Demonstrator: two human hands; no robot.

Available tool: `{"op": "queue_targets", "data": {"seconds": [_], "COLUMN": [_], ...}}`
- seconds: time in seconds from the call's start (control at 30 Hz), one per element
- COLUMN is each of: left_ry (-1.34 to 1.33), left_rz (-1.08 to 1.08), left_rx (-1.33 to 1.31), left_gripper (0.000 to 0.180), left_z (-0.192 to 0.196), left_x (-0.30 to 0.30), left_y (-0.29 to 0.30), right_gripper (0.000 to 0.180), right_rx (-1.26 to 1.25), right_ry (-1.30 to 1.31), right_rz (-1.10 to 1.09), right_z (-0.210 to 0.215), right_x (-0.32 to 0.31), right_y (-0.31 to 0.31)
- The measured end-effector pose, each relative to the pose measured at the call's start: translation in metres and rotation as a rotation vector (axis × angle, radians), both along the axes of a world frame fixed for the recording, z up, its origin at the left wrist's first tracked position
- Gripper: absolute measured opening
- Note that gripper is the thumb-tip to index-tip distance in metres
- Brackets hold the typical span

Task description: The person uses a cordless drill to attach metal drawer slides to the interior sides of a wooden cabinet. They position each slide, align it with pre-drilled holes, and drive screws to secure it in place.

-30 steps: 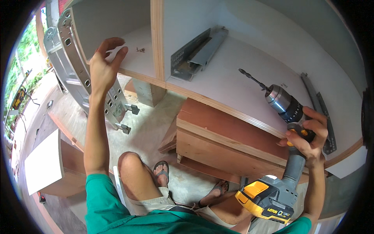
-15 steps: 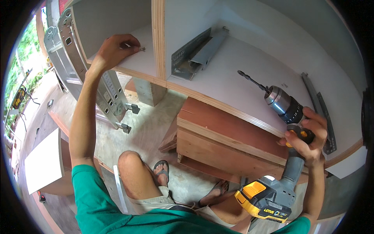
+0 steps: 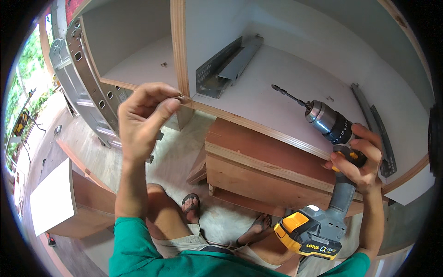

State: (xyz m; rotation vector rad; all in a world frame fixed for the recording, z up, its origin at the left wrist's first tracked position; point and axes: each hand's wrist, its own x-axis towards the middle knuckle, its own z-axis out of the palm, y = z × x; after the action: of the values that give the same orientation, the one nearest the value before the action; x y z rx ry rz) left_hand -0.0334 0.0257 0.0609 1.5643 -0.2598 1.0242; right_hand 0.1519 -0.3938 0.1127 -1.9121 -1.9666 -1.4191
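My left hand [image 3: 140, 117] pinches a small screw [image 3: 181, 96] between thumb and fingertips, at the front edge of the cabinet [image 3: 221, 113] beside its upright plywood divider [image 3: 178, 46]. Most of the screw is hidden by the fingers. A cordless drill [image 3: 328, 121], yellow and grey, is gripped by my right hand [image 3: 364, 164]. Its long bit points up and left over the white cabinet floor, touching nothing. In the right compartment, metal drawer slides [image 3: 241, 61] lean along the left wall, and another slide [image 3: 374, 129] lies by the right wall.
Small metal pieces [image 3: 164, 64] lie in the left compartment, and a few more [image 3: 330, 99] in the right one. A folded aluminium ladder [image 3: 87, 78] stands at left. Reddish-brown wooden boxes [image 3: 258, 159] sit beneath the cabinet. A white-faced box [image 3: 54, 198] is at lower left.
My left hand has come out of the left compartment toward me and right, to the divider's front edge, with the small screw in its fingers. The drill has shifted slightly left in view.
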Motion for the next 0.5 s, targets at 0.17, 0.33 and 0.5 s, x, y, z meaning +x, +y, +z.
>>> {"op": "queue_targets", "data": {"seconds": [0.17, 0.33, 0.5], "left_ry": [0.009, 0.025, 0.025], "left_rz": [-0.045, -0.069, -0.068], "left_rx": [0.007, 0.049, 0.083], "left_gripper": [0.017, 0.017, 0.015], "left_z": [-0.009, -0.009, -0.01], "left_x": [0.01, 0.018, 0.024], "left_y": [-0.032, -0.044, -0.048], "right_gripper": [0.05, 0.049, 0.048], "right_rx": [-0.002, -0.004, -0.017], "right_ry": [-0.008, -0.017, -0.013], "right_rz": [0.008, 0.0, -0.002], "right_z": [0.0, -0.001, -0.002], "right_x": [0.002, 0.003, 0.002], "right_y": [-0.002, -0.003, -0.005]}}
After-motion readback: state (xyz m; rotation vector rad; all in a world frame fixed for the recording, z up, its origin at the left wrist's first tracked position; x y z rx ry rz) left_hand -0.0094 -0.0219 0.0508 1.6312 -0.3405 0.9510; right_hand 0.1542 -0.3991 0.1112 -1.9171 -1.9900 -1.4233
